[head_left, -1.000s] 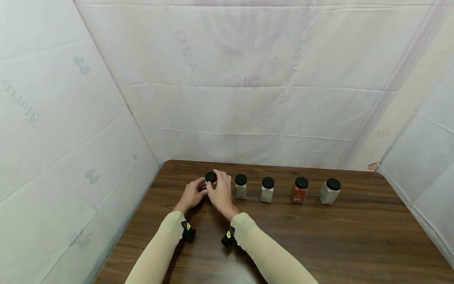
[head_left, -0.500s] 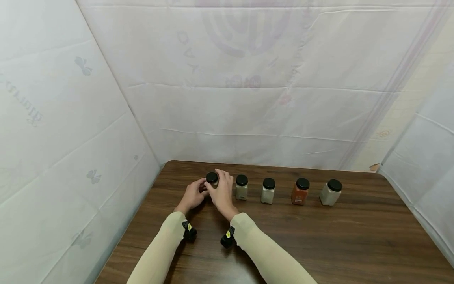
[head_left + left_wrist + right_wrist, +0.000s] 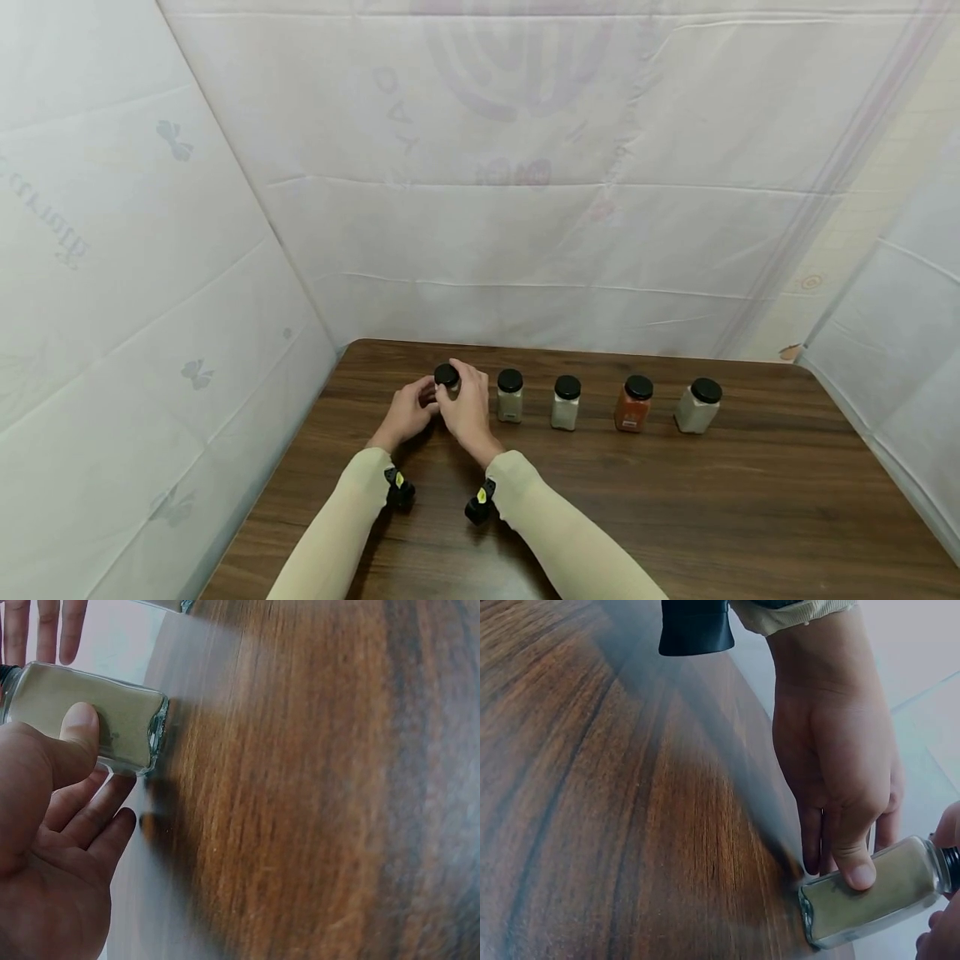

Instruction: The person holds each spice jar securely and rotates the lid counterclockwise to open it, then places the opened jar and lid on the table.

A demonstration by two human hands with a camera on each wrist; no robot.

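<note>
A glass spice jar of greenish-tan powder with a black screw lid stands at the far left of the row. My left hand holds its body, thumb on one flat face and fingers on the far side. At the top, my right hand has its thumb and fingers around the black lid; in the right wrist view only part of this hand shows at the edge. The jar's base is close to the table; whether it touches cannot be told.
To the right stand several more black-lidded jars: one greenish, one pale, one orange-red, and a pale one turned at an angle. The brown wooden table meets white cloth walls behind and at the sides.
</note>
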